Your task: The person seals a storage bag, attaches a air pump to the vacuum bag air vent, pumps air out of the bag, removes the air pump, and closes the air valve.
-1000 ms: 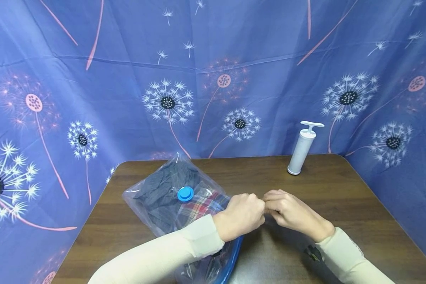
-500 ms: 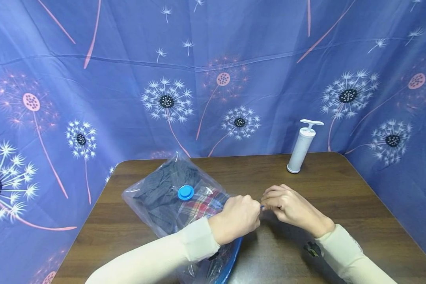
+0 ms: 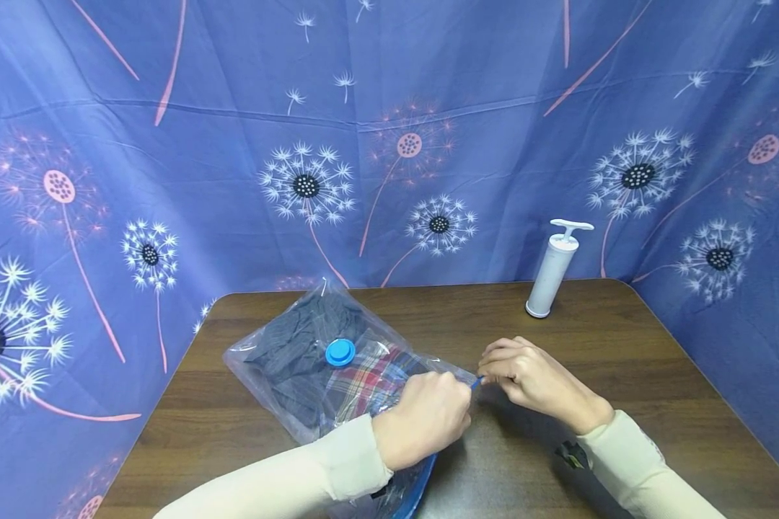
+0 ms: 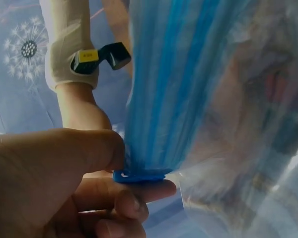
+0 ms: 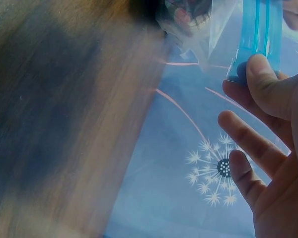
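A clear vacuum storage bag [image 3: 247,355] lies on the table, holding a dark garment [image 3: 298,346] and plaid cloth [image 3: 370,371]. Its round valve cap [image 3: 340,352] is blue. My left hand [image 3: 425,422] is at the bag's blue-sealed open side. In the left wrist view, its thumb and fingers pinch a small blue slider [image 4: 139,177] on the blue zip strip [image 4: 164,94]. My right hand [image 3: 526,375] pinches the strip's far end between thumb and index finger; its other fingers [image 5: 248,139] are loosely bent. A short stretch of bag edge shows between the hands.
A white hand pump [image 3: 550,280] with a T-shaped handle stands upright near the table's back right edge. The brown wooden table [image 3: 649,360] meets a blue dandelion-print cloth [image 3: 513,144] behind and at both sides.
My left hand has slid left and toward me along the bag's edge, away from the right hand. More of the blue-tipped edge shows between them. The right hand has shifted only slightly.
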The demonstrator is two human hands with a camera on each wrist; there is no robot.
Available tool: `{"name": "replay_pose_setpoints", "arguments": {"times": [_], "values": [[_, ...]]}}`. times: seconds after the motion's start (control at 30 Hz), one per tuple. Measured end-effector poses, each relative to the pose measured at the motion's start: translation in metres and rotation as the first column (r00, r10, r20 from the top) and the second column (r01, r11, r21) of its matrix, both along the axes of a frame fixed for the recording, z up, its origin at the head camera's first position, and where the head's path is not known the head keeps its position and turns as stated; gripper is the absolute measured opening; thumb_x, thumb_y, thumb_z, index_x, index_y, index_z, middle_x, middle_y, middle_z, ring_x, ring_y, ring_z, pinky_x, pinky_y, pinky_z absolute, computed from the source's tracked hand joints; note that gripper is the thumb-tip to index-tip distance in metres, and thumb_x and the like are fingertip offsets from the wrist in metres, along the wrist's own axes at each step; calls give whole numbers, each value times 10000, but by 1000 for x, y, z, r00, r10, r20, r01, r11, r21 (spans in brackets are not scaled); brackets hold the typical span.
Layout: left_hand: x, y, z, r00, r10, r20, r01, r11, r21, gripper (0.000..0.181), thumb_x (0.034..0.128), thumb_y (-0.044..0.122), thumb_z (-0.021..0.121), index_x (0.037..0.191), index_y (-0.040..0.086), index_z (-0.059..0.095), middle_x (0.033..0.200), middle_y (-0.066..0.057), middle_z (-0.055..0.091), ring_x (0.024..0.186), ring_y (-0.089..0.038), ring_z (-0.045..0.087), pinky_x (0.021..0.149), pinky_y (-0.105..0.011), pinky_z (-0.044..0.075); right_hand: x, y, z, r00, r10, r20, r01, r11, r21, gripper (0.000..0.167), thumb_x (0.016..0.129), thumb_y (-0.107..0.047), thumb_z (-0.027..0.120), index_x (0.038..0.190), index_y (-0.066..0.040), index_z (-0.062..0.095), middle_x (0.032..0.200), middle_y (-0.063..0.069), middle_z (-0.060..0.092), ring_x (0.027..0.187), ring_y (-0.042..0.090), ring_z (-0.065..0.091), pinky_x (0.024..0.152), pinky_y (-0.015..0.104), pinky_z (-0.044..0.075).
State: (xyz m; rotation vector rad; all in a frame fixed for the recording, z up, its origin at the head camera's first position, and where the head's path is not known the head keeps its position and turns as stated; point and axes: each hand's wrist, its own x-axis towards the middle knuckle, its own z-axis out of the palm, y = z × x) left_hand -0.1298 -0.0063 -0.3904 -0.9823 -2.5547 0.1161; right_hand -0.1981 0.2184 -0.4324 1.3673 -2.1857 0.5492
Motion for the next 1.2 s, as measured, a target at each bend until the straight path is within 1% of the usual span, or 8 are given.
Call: {"name": "replay_pose_setpoints", "arguments": {"times": [0.2, 0.3, 0.4, 0.57, 0.7, 0.8, 0.97, 1.2], "values": [[10, -4, -1, 997, 16, -81, -17, 1000, -10, 379, 749, 343, 832, 493, 263, 565, 479, 111, 541, 398, -43, 495, 304, -235, 384, -1, 0, 1, 999, 19, -30, -19, 1000, -11, 155, 785, -30, 773, 894, -138, 792, 916, -97, 753, 977, 177, 688, 843, 333, 505], [13, -6, -2, 995, 36, -97, -36, 999, 4, 344, 735, 324, 825, 498, 261, 584, 498, 92, 575, 410, -71, 532, 308, -251, 387, 0, -1, 4, 999, 17, -45, -18, 1000, -9, 126, 792, -53, 777, 885, -138, 789, 902, -101, 752, 992, 196, 686, 845, 365, 524], [13, -9, -3, 996, 57, -70, -56, 998, 11, 337, 741, 319, 820, 511, 249, 585, 524, 73, 598, 427, -94, 557, 320, -269, 403, 3, -3, 8, 1000, -6, -28, 6, 1000, 11, 122, 772, -66, 817, 870, -135, 790, 887, -100, 756, 977, 209, 694, 836, 389, 550], [10, -12, -6, 998, 61, -18, -61, 998, 19, 351, 753, 315, 813, 520, 237, 562, 541, 61, 612, 435, -105, 567, 326, -273, 408, 15, -11, 15, 998, -64, 21, 62, 995, 79, 211, 735, -57, 863, 917, -134, 788, 930, -75, 767, 989, 213, 703, 843, 425, 574], [9, -14, -6, 997, 65, 46, -66, 997, 25, 385, 771, 302, 789, 504, 230, 521, 529, 62, 587, 424, -106, 535, 328, -277, 399, 25, -24, 16, 1000, -24, 17, 22, 995, 97, 243, 758, -59, 855, 980, -122, 776, 995, -41, 744, 981, 185, 690, 827, 403, 568], [8, -14, -7, 995, 73, 62, -74, 997, 12, 416, 789, 303, 772, 492, 230, 490, 519, 67, 558, 422, -105, 504, 337, -276, 396, 29, -33, 15, 1000, 7, -9, -6, 996, 90, 205, 788, -76, 842, 973, -119, 766, 992, -54, 703, 934, 140, 660, 803, 357, 548], [8, -13, -10, 997, 72, 8, -72, 997, 8, 431, 806, 322, 767, 489, 244, 486, 505, 76, 541, 428, -109, 488, 348, -273, 369, 30, -37, 14, 1000, 12, -23, -10, 997, 79, 194, 793, -31, 815, 930, -150, 747, 941, -99, 652, 878, 88, 606, 780, 292, 509], [8, -14, -15, 991, 68, -115, -68, 998, 5, 404, 776, 337, 786, 482, 263, 519, 511, 86, 573, 455, -105, 518, 362, -279, 360, 28, -35, 13, 999, 42, 12, -43, 995, 86, 173, 827, -16, 744, 896, -172, 715, 900, -117, 617, 836, 55, 579, 780, 236, 482]]}}
